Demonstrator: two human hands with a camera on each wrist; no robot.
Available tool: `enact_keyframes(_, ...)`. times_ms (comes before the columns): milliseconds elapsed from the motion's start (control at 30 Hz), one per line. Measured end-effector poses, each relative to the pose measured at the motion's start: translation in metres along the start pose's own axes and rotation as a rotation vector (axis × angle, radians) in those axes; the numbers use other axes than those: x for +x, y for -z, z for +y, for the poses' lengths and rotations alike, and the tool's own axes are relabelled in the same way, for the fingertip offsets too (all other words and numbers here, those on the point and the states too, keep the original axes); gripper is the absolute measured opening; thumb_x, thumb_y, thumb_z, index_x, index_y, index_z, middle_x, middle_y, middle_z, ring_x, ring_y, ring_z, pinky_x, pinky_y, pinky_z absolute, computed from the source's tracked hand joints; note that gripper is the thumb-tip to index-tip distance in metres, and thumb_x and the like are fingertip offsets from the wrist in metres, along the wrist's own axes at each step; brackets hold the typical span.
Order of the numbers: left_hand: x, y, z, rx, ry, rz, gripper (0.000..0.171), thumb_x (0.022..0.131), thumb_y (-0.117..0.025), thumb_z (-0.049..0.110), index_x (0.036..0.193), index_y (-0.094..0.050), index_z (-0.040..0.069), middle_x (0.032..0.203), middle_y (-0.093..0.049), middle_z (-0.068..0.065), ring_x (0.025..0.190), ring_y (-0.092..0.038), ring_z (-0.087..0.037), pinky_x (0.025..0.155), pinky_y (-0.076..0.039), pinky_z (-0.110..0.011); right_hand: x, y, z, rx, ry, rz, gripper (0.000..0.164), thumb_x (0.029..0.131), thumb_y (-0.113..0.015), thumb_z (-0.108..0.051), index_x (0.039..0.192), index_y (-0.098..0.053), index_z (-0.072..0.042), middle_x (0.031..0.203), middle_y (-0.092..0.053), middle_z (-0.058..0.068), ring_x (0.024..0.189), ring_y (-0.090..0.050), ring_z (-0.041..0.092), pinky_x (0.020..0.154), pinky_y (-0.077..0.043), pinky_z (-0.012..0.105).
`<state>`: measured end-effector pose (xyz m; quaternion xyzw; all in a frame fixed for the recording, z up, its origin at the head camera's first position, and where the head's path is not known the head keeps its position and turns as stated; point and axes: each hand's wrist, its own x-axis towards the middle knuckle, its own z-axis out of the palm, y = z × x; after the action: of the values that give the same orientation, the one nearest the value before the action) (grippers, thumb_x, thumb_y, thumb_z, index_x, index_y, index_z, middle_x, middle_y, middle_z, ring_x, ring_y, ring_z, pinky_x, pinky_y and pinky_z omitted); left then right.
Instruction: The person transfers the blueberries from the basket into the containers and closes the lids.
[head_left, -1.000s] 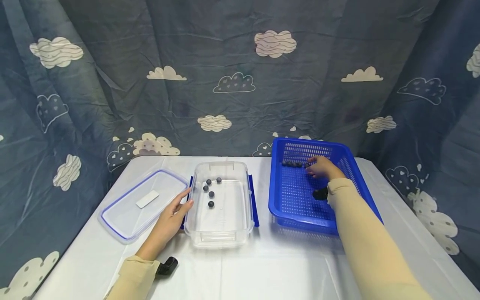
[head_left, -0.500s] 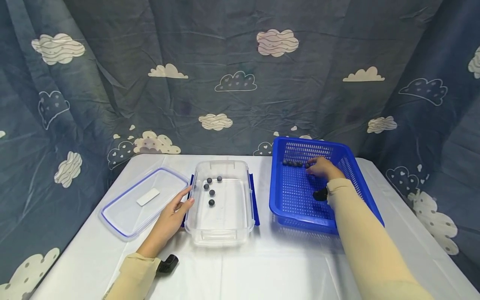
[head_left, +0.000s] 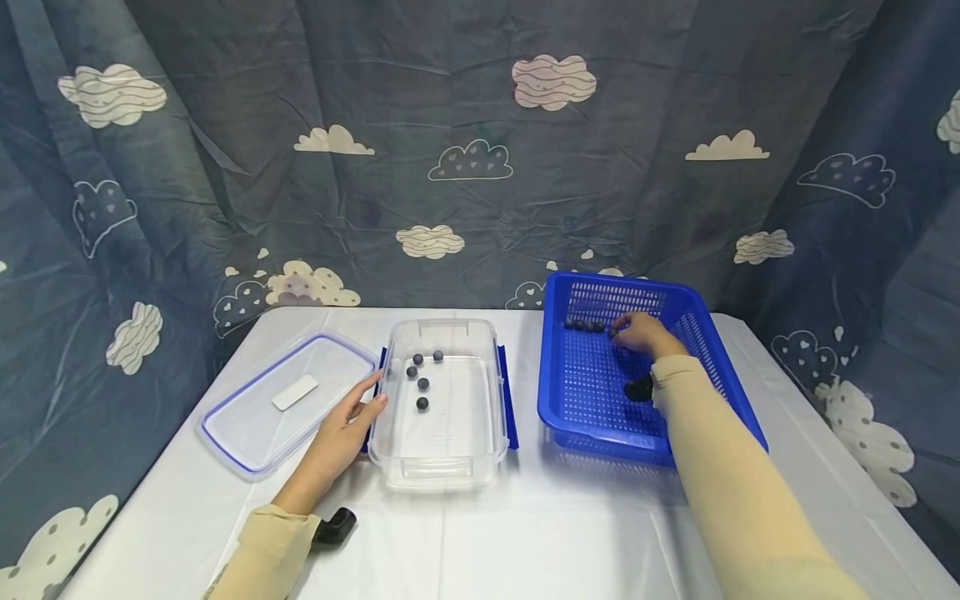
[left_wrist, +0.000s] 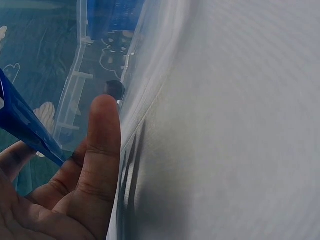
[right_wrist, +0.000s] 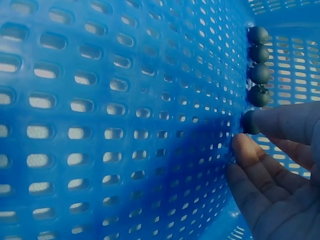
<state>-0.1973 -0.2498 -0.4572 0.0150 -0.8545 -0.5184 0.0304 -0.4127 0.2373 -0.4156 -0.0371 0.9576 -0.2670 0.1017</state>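
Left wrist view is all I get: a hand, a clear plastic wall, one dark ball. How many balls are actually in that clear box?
Observer: The head view shows five dark balls inside the clear box.
Operator: And what's the right hand up to?
Observer: It is in the blue basket, touching the nearest ball of a row.
Operator: Is there a lid anywhere?
Observer: Yes, a clear lid lined with blue lies on the white table, left of the box.
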Motion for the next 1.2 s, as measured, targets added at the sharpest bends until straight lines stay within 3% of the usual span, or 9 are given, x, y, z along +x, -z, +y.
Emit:
enact_keyframes(100,-0.0002,0.0001,0.0004,-0.008,0.006,-0.001,0.057,0.111,-0.055,0.047,0.165,-0.045,0.031,0.137,-0.072,-0.020,0.127,-0.067,-0.034,0.106,-0.051,-0.048,0.0002,-0.0006,0.0006,-0.014,0.009,0.015,0.048,0.094,-0.064,-0.012,0.136,-0.059,0.011,0.145,-0.055,0.041,0.138,-0.050,0.057,0.121,-0.039,0.063)
enact_keyframes(333,-0.0011,0.0007,0.0015,-0.071,0.036,-0.019,0.057,0.110,-0.057,0.048,0.164,-0.046,0.032,0.135,-0.071,-0.024,0.114,-0.070,-0.033,0.080,-0.059,-0.033,0.0013,-0.0037,0.0014,-0.008,0.003,0.048,0.037,0.096,-0.064,-0.012,0.126,-0.065,0.008,0.139,-0.060,0.037,0.132,-0.054,0.053,0.117,-0.041,0.062)
enact_keyframes(433,-0.0013,0.0008,0.0015,-0.054,0.026,-0.014,0.057,0.110,-0.057,0.048,0.164,-0.046,0.032,0.136,-0.071,-0.022,0.118,-0.070,-0.033,0.088,-0.058,-0.036,0.0003,-0.0040,0.0007,-0.006,0.008,0.060,0.033,0.096,-0.066,-0.011,0.123,-0.067,0.008,0.136,-0.063,0.035,0.130,-0.055,0.052,0.115,-0.042,0.061)
enact_keyframes(667,-0.0005,0.0008,0.0003,-0.016,0.003,-0.007,0.057,0.111,-0.055,0.048,0.165,-0.045,0.032,0.143,-0.069,-0.019,0.134,-0.065,-0.036,0.114,-0.047,-0.057,-0.0033,-0.0045,-0.0019,-0.022,0.022,0.084,0.028,0.096,-0.070,-0.008,0.119,-0.070,0.009,0.129,-0.068,0.033,0.126,-0.058,0.051,0.114,-0.042,0.060)
enact_keyframes(767,-0.0002,0.0008,0.0004,-0.026,0.007,-0.007,0.057,0.111,-0.055,0.048,0.164,-0.045,0.031,0.145,-0.068,-0.020,0.134,-0.064,-0.037,0.113,-0.048,-0.058,-0.0024,-0.0038,-0.0030,-0.046,0.044,0.084,0.028,0.095,-0.072,-0.007,0.117,-0.070,0.010,0.126,-0.069,0.032,0.125,-0.060,0.052,0.115,-0.043,0.060)
enact_keyframes(967,-0.0006,0.0002,0.0017,-0.055,0.025,-0.017,0.058,0.110,-0.057,0.049,0.164,-0.045,0.033,0.143,-0.067,-0.022,0.126,-0.067,-0.036,0.092,-0.058,-0.040,-0.0024,-0.0019,-0.0037,-0.088,0.076,0.075,0.026,0.094,-0.072,-0.004,0.115,-0.072,0.011,0.119,-0.072,0.031,0.115,-0.063,0.049,0.106,-0.049,0.058)
enact_keyframes(1200,0.0002,0.0007,-0.0012,-0.028,0.033,-0.010,0.058,0.110,-0.056,0.051,0.164,-0.044,0.036,0.144,-0.068,-0.020,0.131,-0.065,-0.036,0.102,-0.055,-0.048,-0.0004,-0.0012,-0.0045,-0.019,0.098,-0.006,0.023,0.098,-0.067,-0.003,0.115,-0.068,0.014,0.096,-0.075,0.021,0.079,-0.070,0.019,0.075,-0.058,0.031)
